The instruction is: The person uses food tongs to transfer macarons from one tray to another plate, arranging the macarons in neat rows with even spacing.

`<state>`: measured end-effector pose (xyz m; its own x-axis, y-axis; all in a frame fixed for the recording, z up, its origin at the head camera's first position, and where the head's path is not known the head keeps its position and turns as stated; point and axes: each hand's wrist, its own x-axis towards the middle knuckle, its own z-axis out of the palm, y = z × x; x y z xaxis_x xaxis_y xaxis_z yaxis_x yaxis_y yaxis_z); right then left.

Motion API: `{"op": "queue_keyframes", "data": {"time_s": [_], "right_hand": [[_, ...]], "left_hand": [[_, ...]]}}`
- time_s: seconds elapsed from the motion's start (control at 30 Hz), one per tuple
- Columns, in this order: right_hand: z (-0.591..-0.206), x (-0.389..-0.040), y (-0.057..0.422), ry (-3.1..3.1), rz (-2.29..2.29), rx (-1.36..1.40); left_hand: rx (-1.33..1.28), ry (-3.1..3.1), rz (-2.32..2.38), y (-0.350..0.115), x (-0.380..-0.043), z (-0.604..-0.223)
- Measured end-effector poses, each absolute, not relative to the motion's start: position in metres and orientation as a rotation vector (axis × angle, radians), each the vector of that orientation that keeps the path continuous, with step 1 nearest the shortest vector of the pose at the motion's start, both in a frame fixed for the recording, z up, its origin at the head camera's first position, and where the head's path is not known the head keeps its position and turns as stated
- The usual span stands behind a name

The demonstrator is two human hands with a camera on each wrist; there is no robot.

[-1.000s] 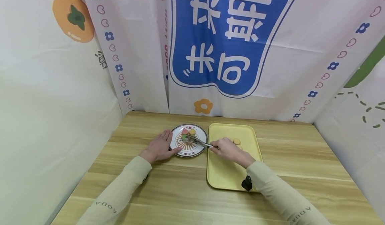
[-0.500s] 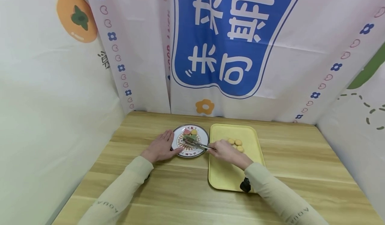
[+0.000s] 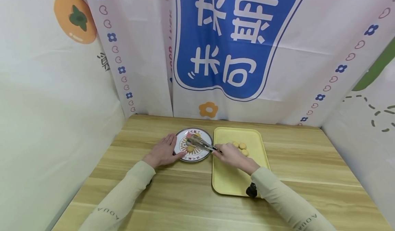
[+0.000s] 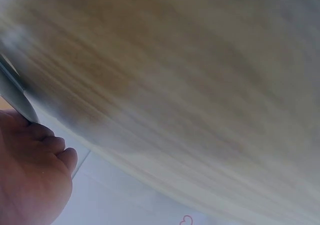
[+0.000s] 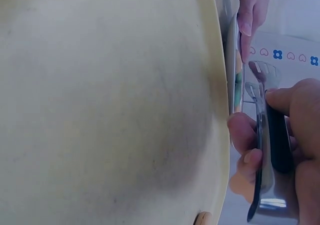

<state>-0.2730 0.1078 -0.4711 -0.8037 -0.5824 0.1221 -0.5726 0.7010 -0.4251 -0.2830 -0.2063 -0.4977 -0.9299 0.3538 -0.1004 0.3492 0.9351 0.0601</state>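
My left hand rests at the left side of the white patterned plate, fingers straight, thumb over its near rim. My right hand grips metal tongs; their black grip shows between thumb and fingers in the right wrist view. The slotted heads of the tongs reach over the middle of the plate. Small round cookies lie there: one pink, one yellow beside it, and one tan nearer the thumb. Something green shows on the plate in the right wrist view.
A yellow tray lies right of the plate, under my right forearm, with several round yellow cookies at its middle. Both stand on a wood-grain table. Printed cloth closes off the back and sides.
The tongs have shifted slightly over the plate, and their heads now cover the green cookie seen before. A tan cookie has come into sight near my left thumb. The left hand stays put.
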Motion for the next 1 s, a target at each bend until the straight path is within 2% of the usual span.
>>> {"op": "queue_keyframes", "data": {"time_s": [1.0], "right_hand": [[-0.456, -0.255, 0.162, 3.021, -0.624, -1.051]], "left_hand": [[0.538, 2.985, 0.044, -0.206, -0.284, -0.498]]}}
